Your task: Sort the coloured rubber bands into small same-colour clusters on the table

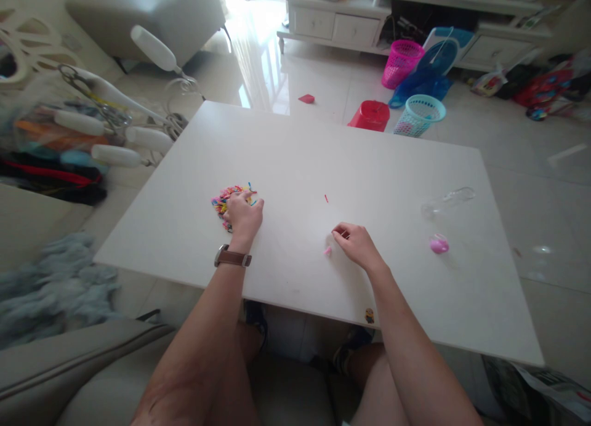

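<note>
My left hand (244, 215), with a brown-strapped watch (232, 257) on the wrist, rests on a pile of small many-coloured elastic bands (220, 203). Its thumb stands apart from the other fingers, whose tips are partly hidden in the pile. Right of the table's middle, my right hand (354, 241) has thumb and fingertips closed in a pinch; whatever it may hold is too small to make out. Just left of those fingertips lies a small pink piece (327, 252). A single short red band (326, 198) lies on the table farther back.
On the right of the white table (295, 161) are a clear plastic item (447, 202) and a pink rounded object (439, 245). A small yellow figure sticker (369, 316) is at the near edge. Beyond stand a red stool (372, 115) and a light-blue basket (418, 118).
</note>
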Tool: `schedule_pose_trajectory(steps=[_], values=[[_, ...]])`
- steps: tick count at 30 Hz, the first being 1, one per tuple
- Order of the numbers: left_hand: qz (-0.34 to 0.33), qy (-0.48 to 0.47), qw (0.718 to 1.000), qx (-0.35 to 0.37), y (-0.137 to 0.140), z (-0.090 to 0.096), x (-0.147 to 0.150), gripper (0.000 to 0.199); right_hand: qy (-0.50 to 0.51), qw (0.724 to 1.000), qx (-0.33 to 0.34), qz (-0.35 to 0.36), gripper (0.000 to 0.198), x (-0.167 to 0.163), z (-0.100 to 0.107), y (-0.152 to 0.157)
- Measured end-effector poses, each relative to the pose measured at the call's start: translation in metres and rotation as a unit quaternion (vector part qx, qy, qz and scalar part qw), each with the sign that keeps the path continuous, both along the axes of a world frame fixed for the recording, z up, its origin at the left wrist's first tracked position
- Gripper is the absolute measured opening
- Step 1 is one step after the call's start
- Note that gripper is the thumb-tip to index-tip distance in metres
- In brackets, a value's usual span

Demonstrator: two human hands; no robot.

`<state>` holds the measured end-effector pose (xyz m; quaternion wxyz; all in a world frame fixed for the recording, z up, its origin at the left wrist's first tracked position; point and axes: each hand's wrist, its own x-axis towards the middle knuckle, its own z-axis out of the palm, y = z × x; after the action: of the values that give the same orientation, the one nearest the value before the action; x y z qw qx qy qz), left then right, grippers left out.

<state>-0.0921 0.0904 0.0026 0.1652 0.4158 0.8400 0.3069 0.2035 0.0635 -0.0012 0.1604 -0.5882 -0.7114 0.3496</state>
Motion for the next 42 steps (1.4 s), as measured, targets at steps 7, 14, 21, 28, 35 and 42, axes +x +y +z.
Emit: schedule_pose_trajectory(steps=[7, 14, 21, 28, 35, 42], values=[[0.055, -0.319, 0.921, 0.214, 0.006, -0.013, -0.002, 0.024, 0.004, 1.000, -0.001, 0.003, 0.017, -0.002, 0.000, 0.000], [0.080, -0.445, 0.861, 0.233, 0.005, -0.006, 0.009, 0.026, 0.005, 1.000, -0.005, 0.005, 0.017, -0.003, 0.002, -0.001], [-0.031, -0.541, 0.828, 0.146, -0.002, 0.001, 0.028, 0.030, 0.029, 0.999, 0.016, 0.008, 0.017, -0.005, 0.002, -0.001], [-0.151, -0.596, 0.788, 0.031, -0.014, 0.005, 0.063, 0.034, 0.134, 0.989, 0.055, -0.020, 0.017, -0.013, 0.009, -0.004], [-0.237, -0.636, 0.734, -0.035, -0.025, 0.001, 0.087, 0.045, 0.280, 0.958, 0.013, -0.059, 0.025, -0.018, 0.009, -0.005], [-0.251, -0.619, 0.743, -0.038, -0.027, -0.005, 0.091, 0.046, 0.286, 0.953, 0.017, -0.095, 0.019, -0.021, 0.006, -0.006]])
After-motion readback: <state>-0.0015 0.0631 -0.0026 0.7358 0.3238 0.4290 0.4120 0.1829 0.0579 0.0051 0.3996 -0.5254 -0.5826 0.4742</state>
